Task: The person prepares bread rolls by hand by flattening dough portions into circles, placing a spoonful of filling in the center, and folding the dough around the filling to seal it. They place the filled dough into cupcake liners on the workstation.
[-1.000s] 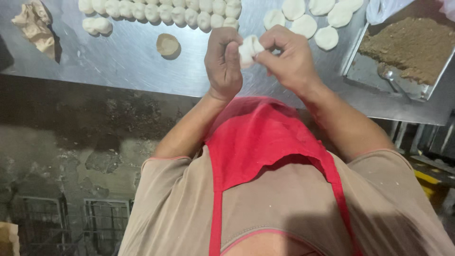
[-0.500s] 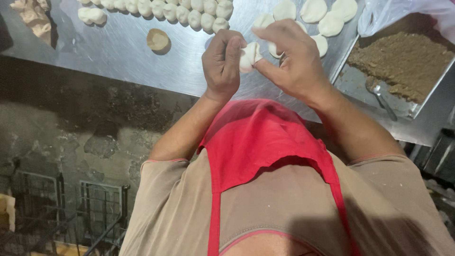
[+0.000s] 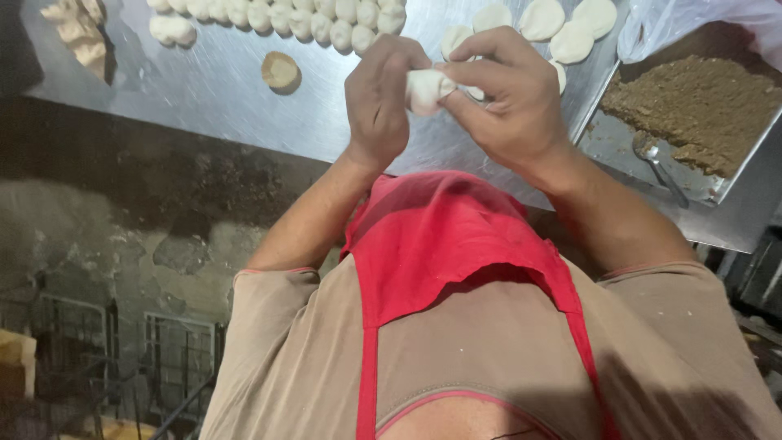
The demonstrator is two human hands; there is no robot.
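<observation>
- A downward view from a head-worn camera is given, showing a person's own chest, arms and hands above a steel counter (image 3: 204, 98).
- A small white piece of dough (image 3: 425, 88) is held in the air above the counter, between the two hands.
- The dough is pinched by the left hand (image 3: 379, 102), whose fingers (image 3: 389, 69) are curled together and clamped on its left side.
- The right hand (image 3: 509, 98) is wrapped around the dough's other side, with its fingers (image 3: 481, 75) closed on the dough from above and from the right.
- A row of small white dough balls (image 3: 281, 15) is laid along the far edge of the counter, beyond the left hand.
- Flattened white dough discs (image 3: 542, 18) are spread on the counter beyond the right hand, some partly hidden by it.
- A single round tan piece (image 3: 281, 70) is set alone on the counter, left of the left hand and apart from the rows.
- A rough lump of pale dough (image 3: 77, 28) is seen at the far left corner of the counter.
- A metal tray (image 3: 619, 138) is placed to the right of the hands, and brown crumbly filling (image 3: 692, 102) is heaped in it.
- A metal spoon (image 3: 656, 163) is laid in the tray, at the near edge of the filling.
- A red apron (image 3: 440, 244) is worn over a beige short-sleeved shirt (image 3: 277, 342).
</observation>
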